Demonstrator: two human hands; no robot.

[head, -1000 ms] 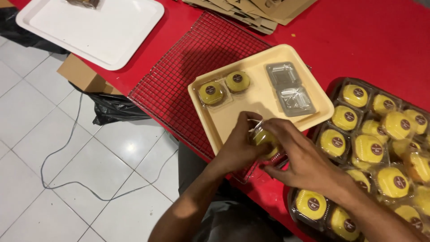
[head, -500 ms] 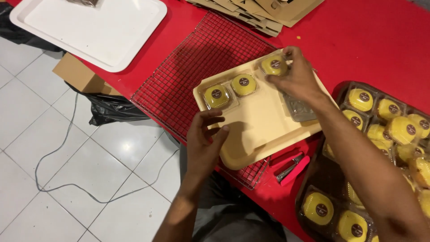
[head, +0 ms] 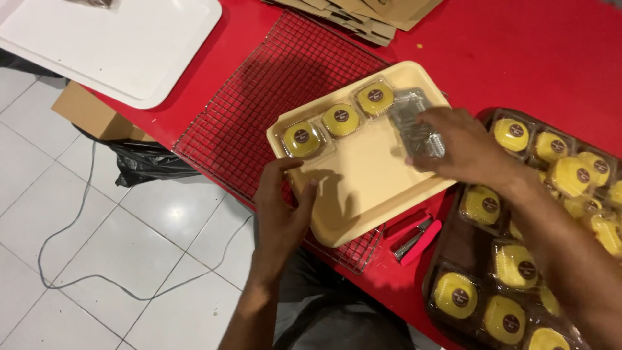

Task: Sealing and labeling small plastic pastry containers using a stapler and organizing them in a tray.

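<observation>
Two hands at a cream tray (head: 363, 188) on red table (head: 518, 58), wire rack (head: 259, 110) under it.
Left hand (head: 282, 207), fingers apart, grips tray's 7 o'clock rim. Three packed yellow cakes (head: 339, 120) line tray's 11 o'clock edge. Right hand (head: 463, 146), fingers clamped on empty clear clamshell (head: 414, 120) at tray's 2 o'clock. Red stapler (head: 414, 236) at 5 o'clock; brown tray of cakes (head: 453, 249) at 4 o'clock.
</observation>
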